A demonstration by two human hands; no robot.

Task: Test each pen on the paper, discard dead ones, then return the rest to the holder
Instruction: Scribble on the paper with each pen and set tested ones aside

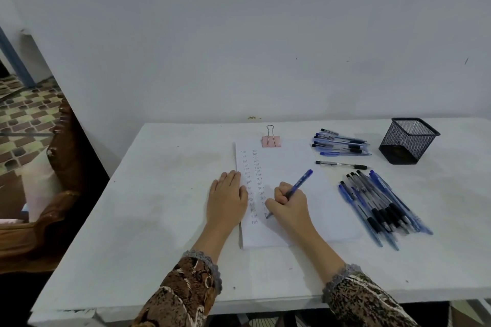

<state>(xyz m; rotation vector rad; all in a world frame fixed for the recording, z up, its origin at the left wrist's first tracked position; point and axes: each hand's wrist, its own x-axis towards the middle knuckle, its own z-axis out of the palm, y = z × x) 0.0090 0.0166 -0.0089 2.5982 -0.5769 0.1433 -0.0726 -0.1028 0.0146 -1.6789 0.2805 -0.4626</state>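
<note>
Blue pen (295,188) in curled right hand (289,203), tip on paper (289,164).

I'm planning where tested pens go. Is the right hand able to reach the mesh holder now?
Probably yes: only flat-lying pens lie between the right hand, holding a blue pen, and the open-topped mesh holder.

— Dim, bluish, flat?
— Yes; soft from above, faint shadow on the table (159,194) left of the left hand (227,200).
— Sharp?
— Soft throughout, writing (252,183) barely legible; bowed at the edges, dark toward the lower-left corner.
</note>
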